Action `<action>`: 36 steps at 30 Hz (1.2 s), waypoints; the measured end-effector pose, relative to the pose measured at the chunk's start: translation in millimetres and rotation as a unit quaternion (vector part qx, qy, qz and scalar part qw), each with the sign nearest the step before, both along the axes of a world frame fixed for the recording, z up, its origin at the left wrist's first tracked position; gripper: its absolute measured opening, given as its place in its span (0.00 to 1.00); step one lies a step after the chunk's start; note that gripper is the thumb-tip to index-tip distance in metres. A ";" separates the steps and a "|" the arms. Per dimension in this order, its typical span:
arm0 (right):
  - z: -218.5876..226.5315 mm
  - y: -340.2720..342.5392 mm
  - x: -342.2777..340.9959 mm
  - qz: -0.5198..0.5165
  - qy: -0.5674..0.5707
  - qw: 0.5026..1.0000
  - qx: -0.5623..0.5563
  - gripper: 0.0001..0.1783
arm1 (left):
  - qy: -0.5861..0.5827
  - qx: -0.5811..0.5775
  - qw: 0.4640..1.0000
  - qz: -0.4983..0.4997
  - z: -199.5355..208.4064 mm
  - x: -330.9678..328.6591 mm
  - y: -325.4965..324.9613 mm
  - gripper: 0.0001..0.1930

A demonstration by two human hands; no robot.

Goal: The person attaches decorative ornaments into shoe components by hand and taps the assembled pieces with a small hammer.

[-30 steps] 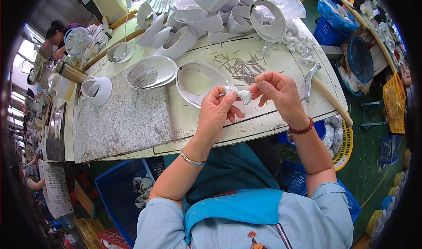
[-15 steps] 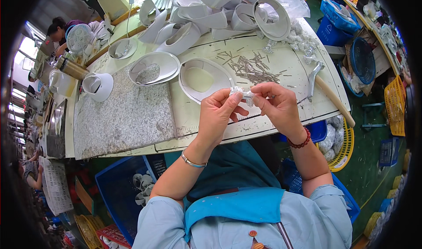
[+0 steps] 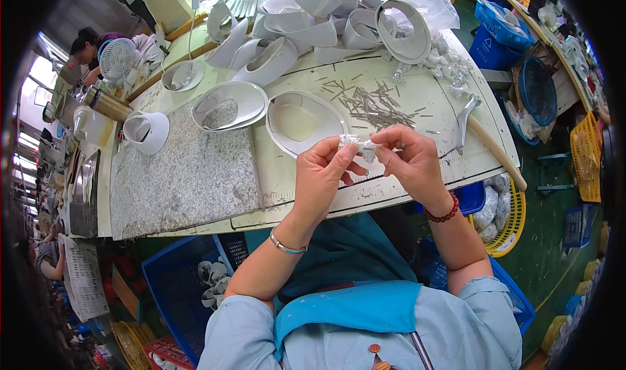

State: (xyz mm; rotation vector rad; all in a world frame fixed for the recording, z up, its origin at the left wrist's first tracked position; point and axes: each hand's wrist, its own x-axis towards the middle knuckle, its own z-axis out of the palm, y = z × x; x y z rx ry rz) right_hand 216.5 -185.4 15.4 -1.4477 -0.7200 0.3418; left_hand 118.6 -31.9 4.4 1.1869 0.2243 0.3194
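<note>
A small, crumpled silvery-white glittery piece (image 3: 366,149), shaped like a bow, is pinched between both my hands above the table's near edge. My left hand (image 3: 321,174) grips its left end between thumb and forefinger. My right hand (image 3: 414,164) pinches its right end with thumb and fingertips; the fingers partly hide the piece. Just beyond my hands lies a loose heap of thin metal strips (image 3: 378,106). To the left of that heap, a white shoe upper (image 3: 332,123) with an oval opening rests flat. More silvery glittery pieces (image 3: 450,66) are gathered farther back at the right.
A hammer (image 3: 492,138) lies along the table's right edge. A stone slab (image 3: 186,174) covers the left side, with white uppers (image 3: 251,112) at its far edge. Many more uppers (image 3: 300,27) are piled at the back. A yellow basket (image 3: 515,223) stands below right.
Both hands keep their pinch on the glittery piece. Its right end has turned slightly between my fingers, and the right hand's fingertips have shifted a little.
</note>
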 end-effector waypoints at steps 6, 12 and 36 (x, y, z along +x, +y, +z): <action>-2.9 -1.2 0.2 0.000 0.002 1.000 0.007 0.09 | 0.004 -0.011 1.000 -0.003 1.6 0.0 0.2 0.09; -5.7 0.8 -2.9 -0.011 -0.033 0.999 0.008 0.08 | -0.019 0.063 0.997 0.035 -0.6 -0.6 -3.3 0.09; -13.6 2.5 -2.7 0.041 0.063 0.994 0.079 0.04 | -0.010 -0.009 1.000 -0.028 -1.2 -5.9 -7.2 0.12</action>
